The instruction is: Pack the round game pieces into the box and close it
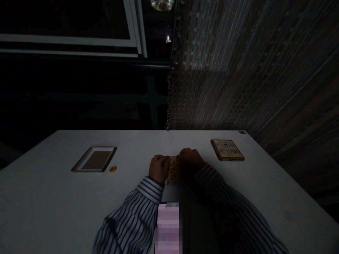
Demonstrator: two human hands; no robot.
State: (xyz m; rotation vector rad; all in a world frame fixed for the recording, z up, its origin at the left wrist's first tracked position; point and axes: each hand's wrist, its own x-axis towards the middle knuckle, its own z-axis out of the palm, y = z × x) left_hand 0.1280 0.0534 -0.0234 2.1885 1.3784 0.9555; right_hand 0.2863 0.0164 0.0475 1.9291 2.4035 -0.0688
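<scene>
In the middle of the white table, a small tray [168, 182] holds several round Chinese chess pieces [172, 171] with red characters, set in rows. My left hand [159, 168] curls along the tray's left edge, its fingertips at the far left corner. Over the far right part is my right hand [191, 159], fingers bent and closed together; shadow hides its fingertips and whatever they pinch. One loose chess piece [112, 169] lies flat on the table, left of my left hand.
An open box part [75, 169] with a brown inside lies at the left. A printed box lid [228, 150] with Chinese lettering lies at the right. The white table [47, 197] ends at a beaded curtain [206, 70] behind. A pixelated patch covers the near middle. The room is dark.
</scene>
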